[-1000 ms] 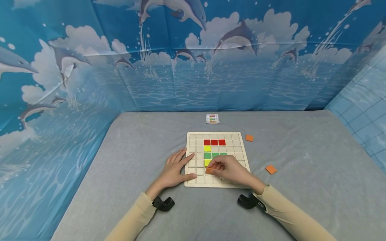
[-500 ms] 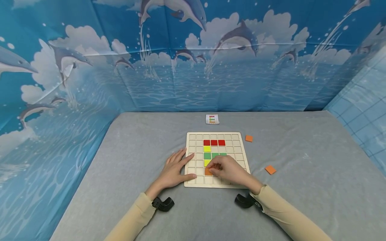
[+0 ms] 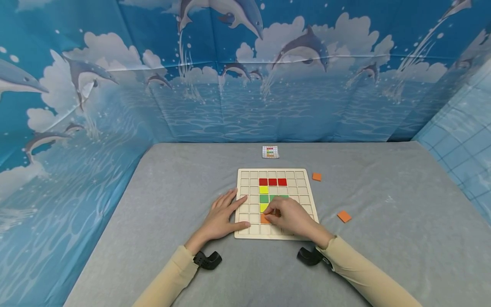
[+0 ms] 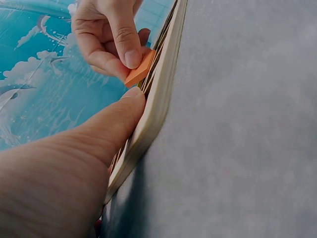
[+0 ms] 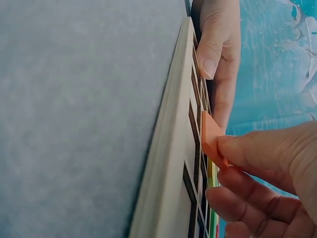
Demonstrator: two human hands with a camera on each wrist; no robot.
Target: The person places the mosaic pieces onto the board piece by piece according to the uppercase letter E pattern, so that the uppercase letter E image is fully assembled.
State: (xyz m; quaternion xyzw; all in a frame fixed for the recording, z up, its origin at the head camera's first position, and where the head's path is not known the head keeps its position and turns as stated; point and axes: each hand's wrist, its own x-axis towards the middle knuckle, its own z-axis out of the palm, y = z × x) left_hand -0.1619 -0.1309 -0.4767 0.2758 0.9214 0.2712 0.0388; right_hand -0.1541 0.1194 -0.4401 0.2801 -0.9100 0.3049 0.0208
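Observation:
A wooden grid board (image 3: 245,232) lies on the grey cloth, with red tiles (image 3: 272,182), yellow tiles (image 3: 264,189) and green tiles (image 3: 264,198) set in its cells. My right hand (image 3: 290,217) pinches an orange square tile (image 3: 264,218) between thumb and fingers, just below the lower yellow tile. In the right wrist view this orange tile (image 5: 212,139) stands tilted against the grid. My left hand (image 3: 220,217) rests on the board's left edge with fingers spread; its thumb (image 4: 124,116) lies over the rim in the left wrist view. Part of the grid is hidden under my right hand.
Two loose orange tiles lie right of the board, one near its upper corner (image 3: 316,176) and another lower and farther right (image 3: 344,216). Behind the board is a small printed pattern card (image 3: 270,152). A dolphin-print curtain (image 3: 245,106) borders the table's back.
The orange tile in my right hand has come down slightly toward the cell below the yellow tile, showing more of its face. My left hand has stayed in place.

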